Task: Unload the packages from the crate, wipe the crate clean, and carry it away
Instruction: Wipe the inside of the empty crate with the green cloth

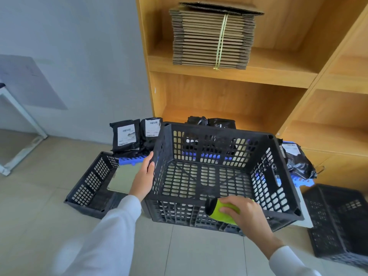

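Note:
A black slotted plastic crate [211, 174] stands in front of me with nothing inside it. My left hand [143, 177] grips its left wall, thumb over the rim. My right hand [246, 214] holds a yellow-green cloth [224, 213] against the crate's near rim. Black packages with white labels [127, 136] lean against the wall behind the crate on a blue pallet [131, 160]. More black packages [298, 162] lie to the right of the crate.
Another black crate [89, 186] lies on the tiled floor at left, and a third [338, 220] at right. A wooden shelf unit [199, 96] rises behind, holding a tied bundle of flat cardboard [211, 36]. A white table leg [22, 114] stands far left.

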